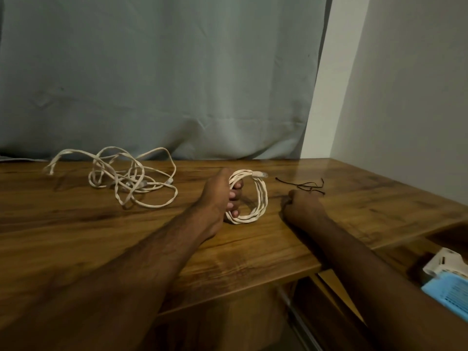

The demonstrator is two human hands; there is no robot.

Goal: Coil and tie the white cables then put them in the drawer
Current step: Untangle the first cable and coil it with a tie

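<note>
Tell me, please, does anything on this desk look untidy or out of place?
Yes: the loose white cable sprawls in a tangle at the desk's back left, unlike the neat coil the left hand grips. Nothing looks damaged.

It looked like a room in a home, likely a bedroom or a small study corner. A glossy wood-grain desk (253, 252) stood against a pale grey-blue curtain (164, 79) that hung down to the desktop behind the left hand (217, 196) gripping the coiled white cable (258, 196). To the right of that grip a plain painted wall (405, 97) met the desk's end. Below and to the right of it an open drawer (395, 254) held household odds and ends: a white plastic adapter (443, 264) and a blue plastic item (450, 292). The light was dim and warm.
</note>
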